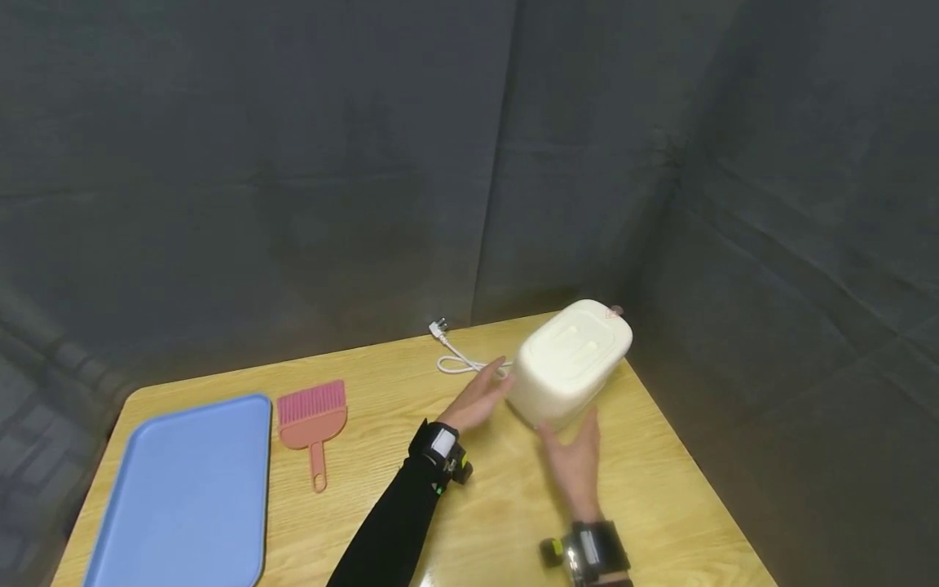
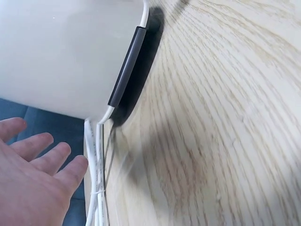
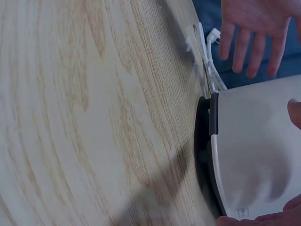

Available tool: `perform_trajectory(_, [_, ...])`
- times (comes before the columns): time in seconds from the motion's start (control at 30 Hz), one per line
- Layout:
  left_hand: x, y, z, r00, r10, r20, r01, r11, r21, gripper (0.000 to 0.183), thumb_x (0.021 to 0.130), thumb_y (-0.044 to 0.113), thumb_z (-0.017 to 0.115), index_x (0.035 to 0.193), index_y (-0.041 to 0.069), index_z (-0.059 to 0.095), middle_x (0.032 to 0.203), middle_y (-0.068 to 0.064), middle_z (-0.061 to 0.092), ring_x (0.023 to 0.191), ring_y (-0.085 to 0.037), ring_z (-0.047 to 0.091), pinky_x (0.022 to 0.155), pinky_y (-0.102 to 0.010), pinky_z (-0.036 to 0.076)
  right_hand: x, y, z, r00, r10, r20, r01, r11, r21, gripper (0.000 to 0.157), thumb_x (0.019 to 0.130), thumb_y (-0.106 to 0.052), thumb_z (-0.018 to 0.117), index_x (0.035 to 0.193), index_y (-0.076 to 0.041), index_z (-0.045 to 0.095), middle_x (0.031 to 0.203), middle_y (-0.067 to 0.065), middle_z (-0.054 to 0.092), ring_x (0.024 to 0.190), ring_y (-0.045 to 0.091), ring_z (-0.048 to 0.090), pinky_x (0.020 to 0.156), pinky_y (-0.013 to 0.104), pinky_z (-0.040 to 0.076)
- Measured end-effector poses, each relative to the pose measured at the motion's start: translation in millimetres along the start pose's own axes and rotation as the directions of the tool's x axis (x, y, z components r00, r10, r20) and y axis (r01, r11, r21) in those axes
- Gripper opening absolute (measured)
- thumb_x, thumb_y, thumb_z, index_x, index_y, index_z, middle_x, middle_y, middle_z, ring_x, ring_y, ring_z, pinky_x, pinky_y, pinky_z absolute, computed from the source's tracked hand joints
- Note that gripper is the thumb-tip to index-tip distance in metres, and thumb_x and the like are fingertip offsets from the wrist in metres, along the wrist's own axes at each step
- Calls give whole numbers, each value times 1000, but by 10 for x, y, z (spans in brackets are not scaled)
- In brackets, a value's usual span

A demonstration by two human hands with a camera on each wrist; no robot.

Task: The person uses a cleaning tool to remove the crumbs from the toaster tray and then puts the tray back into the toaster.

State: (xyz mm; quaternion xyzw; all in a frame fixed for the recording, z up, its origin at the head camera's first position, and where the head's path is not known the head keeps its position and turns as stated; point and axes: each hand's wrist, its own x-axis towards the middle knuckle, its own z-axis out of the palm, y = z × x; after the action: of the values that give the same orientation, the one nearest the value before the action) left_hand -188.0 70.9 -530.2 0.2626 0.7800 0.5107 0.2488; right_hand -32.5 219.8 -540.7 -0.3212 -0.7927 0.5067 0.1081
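Note:
A cream-white, rounded electric appliance (image 1: pixel 568 355), toaster-like in shape, stands near the table's back right corner. Its dark base and the white cord (image 2: pixel 94 174) show in the left wrist view. Beside its left side is my left hand (image 1: pixel 480 399), fingers extended and apart from the shell; the right wrist view also shows this left hand (image 3: pixel 256 33) with spread fingers. At the near side is my right hand (image 1: pixel 574 465), thumb and fingers spread along the shell without closing round it. The right thumb (image 3: pixel 295 113) appears against the white wall.
A white plug (image 1: pixel 438 328) lies at the back edge, left of the appliance. Farther left are a pink brush (image 1: pixel 311 420) and a blue tray (image 1: pixel 194 497) on the wooden table (image 1: pixel 367 456). Dark grey curtains (image 1: pixel 293 204) hang behind and to the right.

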Motion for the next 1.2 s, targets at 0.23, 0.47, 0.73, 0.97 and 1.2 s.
perform_trajectory(0.23, [50,-34,70,999,34,22,-34,999,21,85,96,65,54,163,29,16,166,-7,25,149,-35,29,113,-68,24,1,2,73,999,-48,-24,49,996,74,118,86,-56,74,161,-31,-13,169,12,-7,152,43,7,113,72,13])
perform_trajectory(0.47, [114,-67,128,996,75,49,-75,997,4,96,90,59,70,163,35,13,166,-2,25,146,-32,36,112,-64,30,36,21,150,984,-160,-83,170,976,133,113,84,-44,83,160,-44,0,168,5,12,150,38,22,109,75,21])
perform_trajectory(0.73, [225,-107,183,994,105,34,-104,994,-14,109,82,51,82,163,32,12,164,-5,30,142,-29,42,112,-55,35,103,86,197,987,-125,-99,136,984,111,128,80,-56,82,160,-34,-15,169,13,-5,152,43,11,111,74,16])
perform_trajectory(0.97, [271,-119,210,990,134,30,-133,990,-46,119,72,46,91,162,35,15,161,0,37,137,-23,47,110,-52,38,143,106,255,969,-188,-158,209,969,133,128,75,-51,87,161,-39,-8,168,9,7,151,37,19,112,70,21])
perform_trajectory(1.2, [373,-89,246,978,206,38,-199,969,-147,131,62,37,97,161,38,13,160,5,36,135,-17,48,112,-48,37,280,62,307,904,-328,-275,395,887,238,129,65,-19,98,160,-40,13,158,-4,31,142,23,36,115,62,27])
